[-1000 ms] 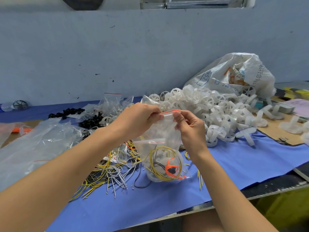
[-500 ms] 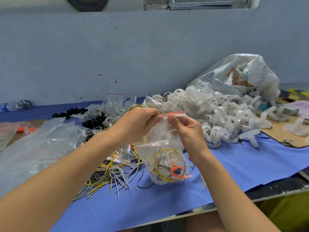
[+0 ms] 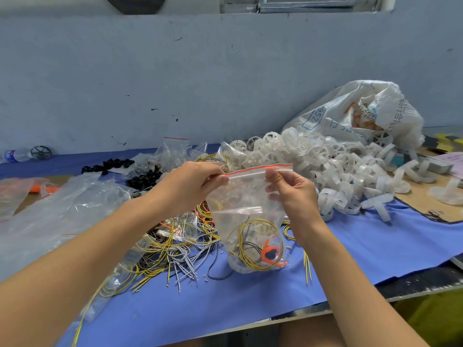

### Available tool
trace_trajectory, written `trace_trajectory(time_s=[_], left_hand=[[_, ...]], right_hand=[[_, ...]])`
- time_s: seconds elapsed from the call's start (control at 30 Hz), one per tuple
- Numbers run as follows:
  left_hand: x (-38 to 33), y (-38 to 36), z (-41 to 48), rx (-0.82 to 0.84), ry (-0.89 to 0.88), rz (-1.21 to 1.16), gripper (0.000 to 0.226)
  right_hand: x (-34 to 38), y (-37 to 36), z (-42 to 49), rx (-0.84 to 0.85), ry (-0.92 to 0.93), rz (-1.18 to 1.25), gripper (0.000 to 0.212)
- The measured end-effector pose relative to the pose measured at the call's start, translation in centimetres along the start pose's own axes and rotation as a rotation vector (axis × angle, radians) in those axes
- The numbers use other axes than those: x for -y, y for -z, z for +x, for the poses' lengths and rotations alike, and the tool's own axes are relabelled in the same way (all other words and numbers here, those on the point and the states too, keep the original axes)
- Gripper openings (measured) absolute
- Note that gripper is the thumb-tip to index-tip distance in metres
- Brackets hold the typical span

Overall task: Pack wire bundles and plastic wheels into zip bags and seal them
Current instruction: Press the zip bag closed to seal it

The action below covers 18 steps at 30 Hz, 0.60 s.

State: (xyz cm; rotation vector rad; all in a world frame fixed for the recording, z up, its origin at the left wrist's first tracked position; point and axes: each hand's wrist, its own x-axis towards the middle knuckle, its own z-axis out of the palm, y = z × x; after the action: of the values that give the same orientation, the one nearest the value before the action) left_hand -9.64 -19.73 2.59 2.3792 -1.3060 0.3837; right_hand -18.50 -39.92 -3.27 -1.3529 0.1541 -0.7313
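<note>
Head view: the left hand (image 3: 193, 181) pinches the left end of the bag's (image 3: 248, 219) red strip; the right hand (image 3: 293, 194) pinches the strip right of its middle; the bag hangs upright between them over the tabletop's (image 3: 375, 244) middle, nearer the front edge, coiled wires (image 3: 253, 244) at its bottom; loose wires (image 3: 170, 254) lie left of it; wheels (image 3: 325, 166) heap toward the right rear, against a sack (image 3: 345, 113).
</note>
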Motion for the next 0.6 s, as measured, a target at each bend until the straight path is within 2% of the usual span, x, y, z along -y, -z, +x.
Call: trace_trajectory(time_s=[0.17, 0.33, 0.37, 0.4, 0.5, 0.57, 0.6], left_hand=[[1.0, 0.1, -0.6, -0.015, 0.058, -0.052, 0.029], [0.5, -0.6, -0.6, -0.066, 0.131, -0.314, 0.026], [0.2, -0.8, -0.4, -0.072, 0.137, -0.352, 0.025], [-0.1, -1.0, -0.2, -0.074, 0.14, -0.379, 0.024], [-1.0, -1.4, 0.4, -0.084, 0.13, -0.394, 0.022], [-1.1, -1.3, 0.6, -0.086, 0.123, -0.381, 0.019], [-1.1, -1.3, 0.5, -0.086, 0.118, -0.386, 0.019]], right_hand=[[-0.2, 0.2, 0.4, -0.008, -0.045, 0.086, 0.014], [0.7, -1.1, 1.0, 0.085, -0.149, 0.494, 0.021], [1.1, -1.5, 1.0, 0.125, -0.138, 0.431, 0.02], [1.4, -1.7, 1.0, 0.181, -0.093, 0.268, 0.016], [2.3, -2.2, 0.6, 0.39, 0.159, -0.474, 0.028], [2.5, -2.5, 0.6, 0.427, 0.32, -0.85, 0.031], [2.7, -2.7, 0.4, 0.412, 0.373, -0.954, 0.029]])
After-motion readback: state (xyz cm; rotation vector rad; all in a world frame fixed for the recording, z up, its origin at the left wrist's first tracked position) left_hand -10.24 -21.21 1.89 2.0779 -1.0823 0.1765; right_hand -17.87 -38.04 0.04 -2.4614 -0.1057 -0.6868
